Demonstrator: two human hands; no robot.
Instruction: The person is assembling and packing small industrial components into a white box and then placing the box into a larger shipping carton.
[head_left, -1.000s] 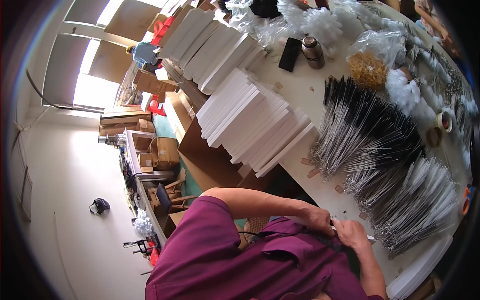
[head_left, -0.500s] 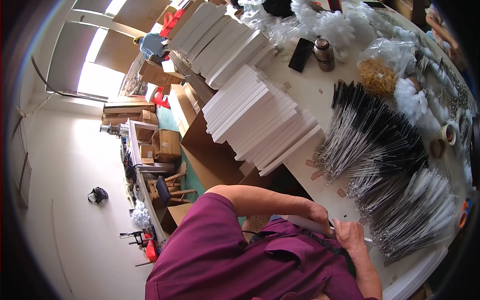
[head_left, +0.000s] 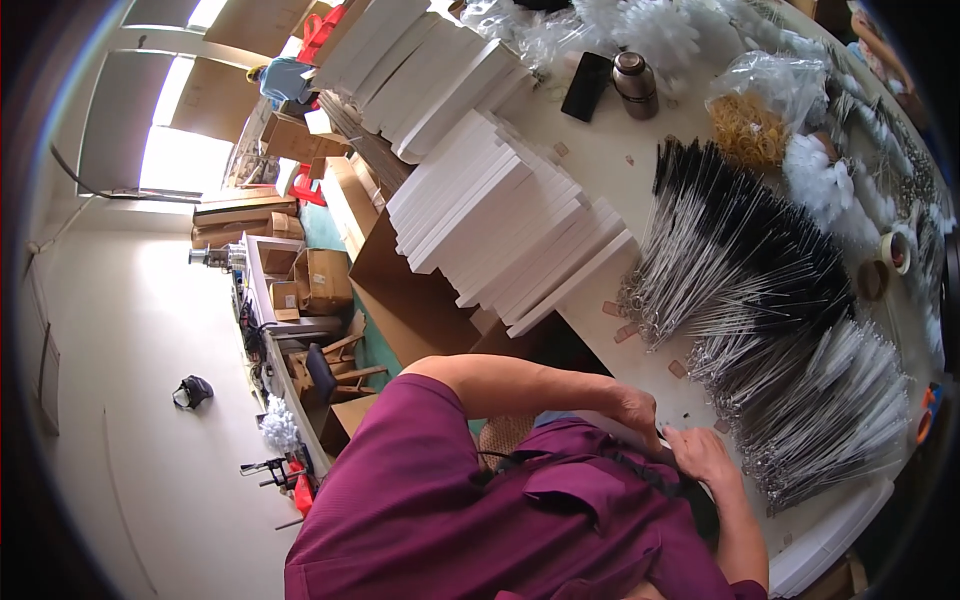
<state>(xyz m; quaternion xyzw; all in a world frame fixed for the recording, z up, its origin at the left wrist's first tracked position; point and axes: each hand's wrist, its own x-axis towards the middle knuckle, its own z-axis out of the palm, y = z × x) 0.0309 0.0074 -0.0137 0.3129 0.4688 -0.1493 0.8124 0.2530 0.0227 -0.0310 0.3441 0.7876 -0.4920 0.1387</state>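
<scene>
Close to my body, at the table's near edge, my left hand and my right hand almost meet. A white flat piece, like a slim box, shows under my left wrist. Curled downward, the left fingers seem to grip it, with their tips hidden. The right hand's fingers are bent and pressed together beside the left fingertips; whatever lies between them is too small to make out. Just beyond the right hand lie several thin wire brushes with looped ends, a white bunch and a black bunch.
Slim white boxes stand in rows at the table's left edge, above an open carton. Farther back are a phone, a steel flask and a bag of yellow rubber bands. Tape and orange-handled scissors lie right.
The view has shifted slightly, so the table's things sit a little higher and farther left. My hands stay close together; the right fingers have lowered and bent more.
</scene>
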